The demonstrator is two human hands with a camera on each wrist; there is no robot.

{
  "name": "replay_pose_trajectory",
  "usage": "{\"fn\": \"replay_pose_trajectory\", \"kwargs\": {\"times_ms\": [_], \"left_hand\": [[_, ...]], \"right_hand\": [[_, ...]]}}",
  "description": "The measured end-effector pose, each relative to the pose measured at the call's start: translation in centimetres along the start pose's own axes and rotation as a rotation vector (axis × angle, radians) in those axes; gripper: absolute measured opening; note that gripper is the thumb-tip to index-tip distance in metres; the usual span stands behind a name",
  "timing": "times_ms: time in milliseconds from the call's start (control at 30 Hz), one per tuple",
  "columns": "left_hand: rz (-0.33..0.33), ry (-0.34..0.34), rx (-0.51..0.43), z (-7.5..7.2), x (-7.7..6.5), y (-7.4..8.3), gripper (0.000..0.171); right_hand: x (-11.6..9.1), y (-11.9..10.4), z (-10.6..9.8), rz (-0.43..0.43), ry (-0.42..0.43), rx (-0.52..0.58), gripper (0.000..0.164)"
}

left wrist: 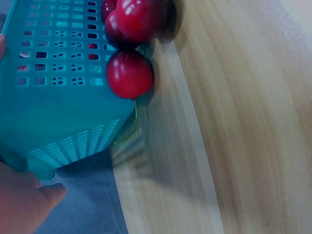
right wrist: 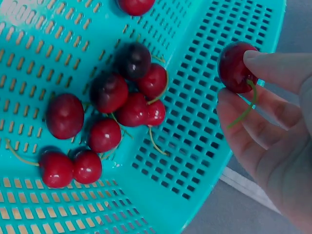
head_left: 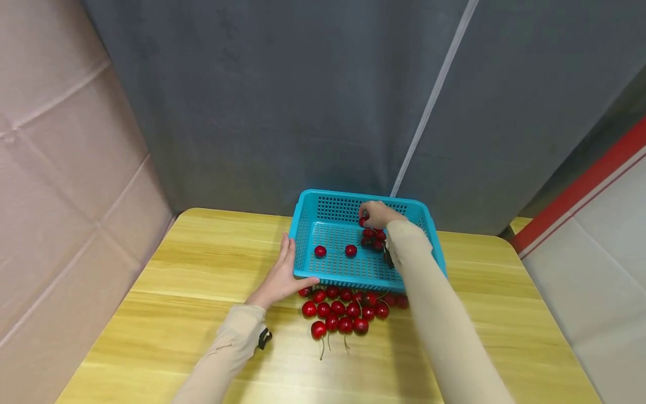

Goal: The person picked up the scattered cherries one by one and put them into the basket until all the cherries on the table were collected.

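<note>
A: What are the hands doing?

B: The right hand [head_left: 382,214] pinches one cherry [right wrist: 237,67] between thumb and fingertips, holding it inside the basket's outline near the far wall. The left hand [head_left: 280,277] has its fingers straight along the basket's left end, thumb stretched out by the near rim.

A: And the basket [head_left: 353,281]?

B: Turquoise, plastic-looking, rectangular with rounded corners. Squarish holes pierce the walls, slim slots the floor. Its long axis runs left to right across the bench [head_left: 212,269], which shows streaky pale wood grain.

A: How does the gripped cherry point?

B: It's round, dark red and glossy. In the right wrist view its green stem leaves the lower right side and curves down to the left, over the fingers.

A: The others?

B: Cherries in the basket [right wrist: 104,135] mostly cluster toward the right; two sit apart further left. Cherries on the bench [head_left: 338,308] lie in loose rows along the basket's near side, a few stems pointing toward the person.
</note>
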State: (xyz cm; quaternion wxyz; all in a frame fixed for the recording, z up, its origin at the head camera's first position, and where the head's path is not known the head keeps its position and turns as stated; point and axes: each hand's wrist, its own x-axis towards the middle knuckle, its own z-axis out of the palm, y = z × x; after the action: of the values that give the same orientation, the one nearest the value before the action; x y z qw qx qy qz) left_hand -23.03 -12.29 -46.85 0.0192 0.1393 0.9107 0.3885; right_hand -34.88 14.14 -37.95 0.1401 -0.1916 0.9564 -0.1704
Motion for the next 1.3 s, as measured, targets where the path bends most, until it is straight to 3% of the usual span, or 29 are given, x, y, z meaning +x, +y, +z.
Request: {"fn": "replay_pose_trajectory", "kwargs": {"times_ms": [267,600,933,1300], "left_hand": [[-0.006,-0.001,-0.007,0.1,-0.1,0.3,0.115],[0.004,-0.006,-0.013,0.1,-0.1,0.4,0.12],[0.005,-0.015,-0.014,0.2,0.0,0.3,0.118],[0.001,-0.018,-0.005,-0.1,0.2,0.1,0.117]], "right_hand": [[1.0,-0.2,1.0,0.078,-0.049,-0.001,0.031],[0.8,0.1,1.3,0.095,-0.076,0.015,0.036],[-1.6,-0.5,0.0,-0.115,0.022,0.039,0.034],[-8.9,-2.4,1.3,-0.295,0.261,0.011,0.036]]}}
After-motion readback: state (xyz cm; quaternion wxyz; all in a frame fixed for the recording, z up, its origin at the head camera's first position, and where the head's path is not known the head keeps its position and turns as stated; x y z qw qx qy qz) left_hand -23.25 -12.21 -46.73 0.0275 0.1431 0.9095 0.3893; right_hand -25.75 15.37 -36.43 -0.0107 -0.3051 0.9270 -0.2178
